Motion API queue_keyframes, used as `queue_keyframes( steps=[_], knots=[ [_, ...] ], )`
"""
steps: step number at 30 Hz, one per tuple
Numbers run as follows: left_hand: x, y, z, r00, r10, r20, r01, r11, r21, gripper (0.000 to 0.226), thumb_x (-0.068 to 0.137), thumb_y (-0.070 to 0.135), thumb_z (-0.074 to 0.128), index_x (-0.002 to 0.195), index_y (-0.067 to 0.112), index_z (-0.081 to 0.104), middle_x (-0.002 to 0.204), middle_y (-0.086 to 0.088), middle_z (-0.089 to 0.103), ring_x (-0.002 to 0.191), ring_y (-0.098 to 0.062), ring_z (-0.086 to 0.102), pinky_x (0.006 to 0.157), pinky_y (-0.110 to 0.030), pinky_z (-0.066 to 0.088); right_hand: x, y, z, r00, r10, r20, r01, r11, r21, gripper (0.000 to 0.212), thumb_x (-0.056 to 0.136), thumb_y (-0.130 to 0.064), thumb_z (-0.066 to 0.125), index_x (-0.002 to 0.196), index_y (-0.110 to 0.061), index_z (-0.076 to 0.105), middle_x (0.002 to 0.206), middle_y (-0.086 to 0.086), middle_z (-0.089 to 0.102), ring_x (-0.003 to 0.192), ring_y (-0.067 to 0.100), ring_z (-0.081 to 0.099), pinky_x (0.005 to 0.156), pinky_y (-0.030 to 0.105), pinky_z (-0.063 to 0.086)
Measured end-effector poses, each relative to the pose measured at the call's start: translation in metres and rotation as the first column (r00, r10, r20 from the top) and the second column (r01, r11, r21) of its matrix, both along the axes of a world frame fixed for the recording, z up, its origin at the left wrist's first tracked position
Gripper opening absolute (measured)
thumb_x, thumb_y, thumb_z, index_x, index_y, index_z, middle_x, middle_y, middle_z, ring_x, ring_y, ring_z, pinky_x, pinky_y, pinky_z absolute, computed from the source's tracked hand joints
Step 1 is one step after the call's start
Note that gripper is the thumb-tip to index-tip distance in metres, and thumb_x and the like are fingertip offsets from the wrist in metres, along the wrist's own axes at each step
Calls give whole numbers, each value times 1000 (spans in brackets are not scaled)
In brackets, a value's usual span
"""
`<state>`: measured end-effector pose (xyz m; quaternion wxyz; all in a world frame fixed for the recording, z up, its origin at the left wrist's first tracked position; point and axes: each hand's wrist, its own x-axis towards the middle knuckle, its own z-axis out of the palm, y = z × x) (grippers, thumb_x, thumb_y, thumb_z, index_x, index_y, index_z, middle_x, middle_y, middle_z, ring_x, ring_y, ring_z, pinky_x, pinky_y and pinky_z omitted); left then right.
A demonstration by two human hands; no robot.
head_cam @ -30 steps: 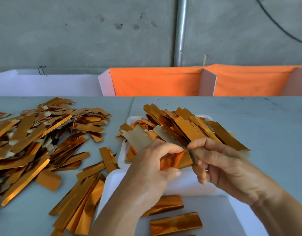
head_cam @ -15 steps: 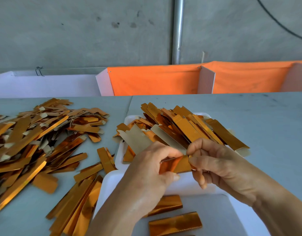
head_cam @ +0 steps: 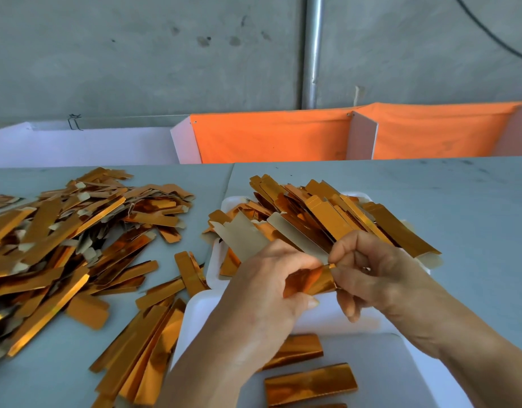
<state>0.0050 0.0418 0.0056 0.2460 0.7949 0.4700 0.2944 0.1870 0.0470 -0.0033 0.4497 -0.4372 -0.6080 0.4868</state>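
My left hand [head_cam: 268, 293] and my right hand [head_cam: 380, 278] both hold one small shiny gold carton piece [head_cam: 311, 279] between them, above a white tray. The left fingers curl round its left part; the right thumb and forefinger pinch its right end flap. Behind the hands, a second white tray [head_cam: 229, 204] carries a heap of flat gold carton blanks [head_cam: 327, 213], some showing their grey-beige backs. In the near white tray [head_cam: 195, 313] lie two folded gold boxes [head_cam: 309, 382].
A large loose pile of flat gold blanks [head_cam: 62, 231] covers the grey table on the left, with more strips [head_cam: 145, 348] beside the near tray. Orange cloth bins [head_cam: 271, 139] and a white bin [head_cam: 83, 145] stand along the table's far edge before a concrete wall.
The gold piece has been drawn in between the hands and now shows shorter; my right fingers have shifted to pinch its end. The view has tilted slightly.
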Motion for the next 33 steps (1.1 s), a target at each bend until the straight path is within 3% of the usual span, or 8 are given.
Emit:
queue_keyframes(
  steps=[4,8,11,15,19,24,28,33],
  knots=[
    [0,0,1,1000,-2,-4,2,1000,31,44,83,29,70,122,42,57,110,31,48,106,9,45,79,-1,37,3,-3,5,980,87,-180,-105,990,-95,4,78,-13,64,82,-12,64,59,10,58,49,20,58,50,23,49],
    [-2,-1,3,1000,-9,0,9,998,60,46,82,28,70,124,42,57,111,33,48,108,12,43,82,1,36,7,-1,5,939,144,-313,-201,967,-159,3,81,-12,70,80,-14,68,60,11,57,48,19,57,47,23,50],
    [-1,-4,4,1000,-7,-20,9,995,100,49,83,28,69,127,43,54,112,33,47,109,13,40,85,4,32,4,-1,4,949,100,-300,-152,976,-158,6,79,-10,66,79,-15,68,58,11,55,45,19,54,44,24,48],
    [1,-5,7,998,12,-64,-3,990,142,48,86,29,66,129,43,52,114,29,48,108,9,43,93,-10,38,-3,1,-6,986,-40,-160,27,997,-79,9,85,-3,61,83,-11,62,55,12,56,44,20,53,45,22,46],
    [0,-5,7,999,7,-46,-1,990,140,44,87,28,65,127,42,55,112,29,49,106,10,42,88,-2,34,1,-1,-2,941,63,-333,-124,979,-163,9,72,-12,70,80,-10,66,57,12,55,45,19,53,44,23,47],
    [-2,-5,10,993,-51,104,47,998,41,43,83,23,70,120,41,61,109,29,55,107,10,48,89,-4,37,9,2,-2,838,153,-523,-283,942,-178,33,59,-18,88,82,-9,67,58,4,47,41,12,46,40,22,43],
    [-2,-5,11,974,-102,201,106,994,-12,41,81,22,71,117,39,63,107,27,59,106,9,52,87,-2,37,10,2,1,757,190,-626,-383,904,-189,29,61,-15,89,82,-9,69,55,0,46,36,7,45,36,18,41],
    [-2,-6,10,937,-119,328,156,984,-86,37,75,27,73,109,41,66,104,23,63,104,3,58,94,-21,46,11,1,1,740,237,-629,-423,891,-163,26,65,-17,87,82,-10,68,53,-1,46,39,7,47,40,19,43]
  ],
)
